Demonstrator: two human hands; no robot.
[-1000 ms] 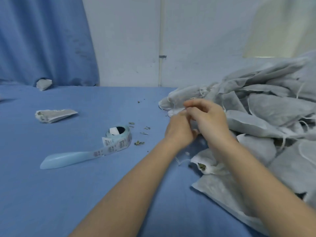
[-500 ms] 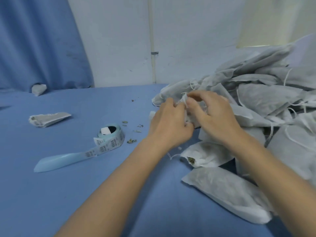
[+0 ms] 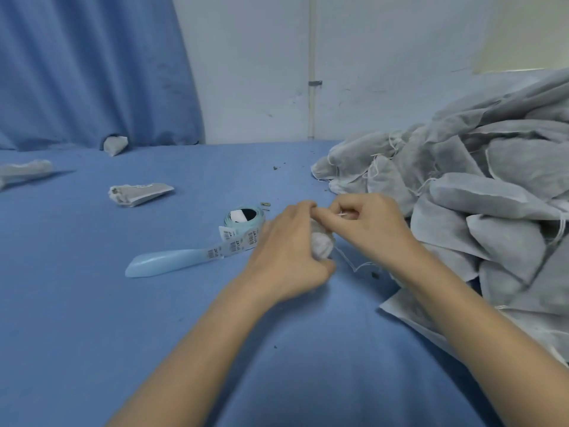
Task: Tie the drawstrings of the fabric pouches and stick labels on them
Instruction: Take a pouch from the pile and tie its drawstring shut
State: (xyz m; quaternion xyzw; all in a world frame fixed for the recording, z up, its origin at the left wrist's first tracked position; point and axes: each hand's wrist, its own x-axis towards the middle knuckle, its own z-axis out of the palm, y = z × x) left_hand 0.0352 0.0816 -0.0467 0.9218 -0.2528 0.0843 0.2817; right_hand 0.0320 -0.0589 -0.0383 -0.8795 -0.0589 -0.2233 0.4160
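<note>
- Farthest left, a flattened pouch (image 3: 24, 170) is seen at the frame's edge on the blue cloth-covered table (image 3: 92, 318), and a small pouch (image 3: 115, 145) is propped against the blue curtain (image 3: 92, 72) at the far side.
- Nearer the middle, a tied pouch (image 3: 140, 194) is laid on its side, apart from the others.
- A label roll (image 3: 244, 217) is set just left of the hands, its strip of barcode labels (image 3: 234, 246) trailed leftward onto a bare blue backing tail (image 3: 163, 265).
- The left hand (image 3: 286, 254) is curled round a small grey pouch (image 3: 321, 246), which is held just above the table.
- The right hand (image 3: 369, 224) is closed in a pinch on the white drawstring (image 3: 348, 260), whose loose end is trailed onto the cloth.
- At right, a heap of grey pouches (image 3: 477, 211) is piled to the frame's edge.
</note>
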